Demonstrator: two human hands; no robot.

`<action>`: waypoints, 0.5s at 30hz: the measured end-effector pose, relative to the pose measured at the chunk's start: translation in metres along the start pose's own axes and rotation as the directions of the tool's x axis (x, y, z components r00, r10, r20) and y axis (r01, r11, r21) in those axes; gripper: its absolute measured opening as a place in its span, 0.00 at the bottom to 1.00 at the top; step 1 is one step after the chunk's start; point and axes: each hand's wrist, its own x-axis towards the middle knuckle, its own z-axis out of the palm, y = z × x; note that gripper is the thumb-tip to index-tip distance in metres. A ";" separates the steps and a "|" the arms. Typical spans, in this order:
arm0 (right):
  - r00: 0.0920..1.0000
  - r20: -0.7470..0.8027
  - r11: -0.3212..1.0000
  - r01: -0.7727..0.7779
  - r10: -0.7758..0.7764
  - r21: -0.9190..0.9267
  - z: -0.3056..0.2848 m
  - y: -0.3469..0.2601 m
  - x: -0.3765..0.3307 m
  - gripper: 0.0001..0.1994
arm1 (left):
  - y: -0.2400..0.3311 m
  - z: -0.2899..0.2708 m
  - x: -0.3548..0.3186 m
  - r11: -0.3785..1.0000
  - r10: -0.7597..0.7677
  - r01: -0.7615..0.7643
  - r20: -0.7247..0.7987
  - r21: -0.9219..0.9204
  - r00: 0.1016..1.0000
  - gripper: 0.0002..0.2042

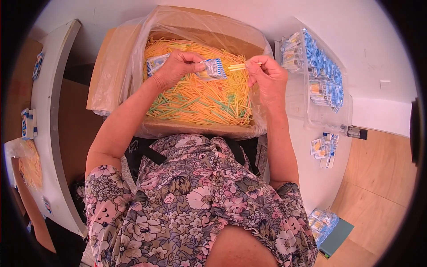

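The small bundle of yellow sticks (237,67) lies almost level, its long axis going left to right, with the free ends pointing to the small clear packet (212,69). Both are above the cardboard box (103,58), which is full of loose yellow sticks. A clear tray (320,116) of filled packets stands on the white surface (378,44) to the right. The right hand (267,75) pinches the bundle; the left hand (178,66) grips the packet, with both wrists raised over the box.

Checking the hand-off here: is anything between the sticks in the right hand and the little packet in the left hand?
Nothing visible. The right hand pinches yellow sticks, tips pointing at the small packet held by the left hand; only open air lies between, above the box of sticks.
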 end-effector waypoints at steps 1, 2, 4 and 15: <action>1.000 -0.003 1.000 -0.001 0.001 0.003 0.004 -0.001 -0.001 0.05 | 0.002 0.001 -0.001 1.000 0.006 -0.006 0.008 0.030 1.000 0.07; 1.000 0.012 0.998 0.008 -0.007 -0.063 0.008 -0.002 -0.001 0.05 | 0.002 0.000 -0.001 0.999 0.002 -0.003 0.010 0.034 1.000 0.07; 1.000 0.025 0.992 0.016 -0.013 -0.126 0.013 0.000 -0.003 0.05 | 0.002 0.000 0.000 1.000 0.000 0.000 0.043 0.012 0.999 0.06; 0.973 0.117 0.926 0.228 -0.201 -0.301 0.014 0.000 0.000 0.04 | -0.001 -0.004 0.004 1.000 -0.005 0.004 0.066 0.014 0.998 0.06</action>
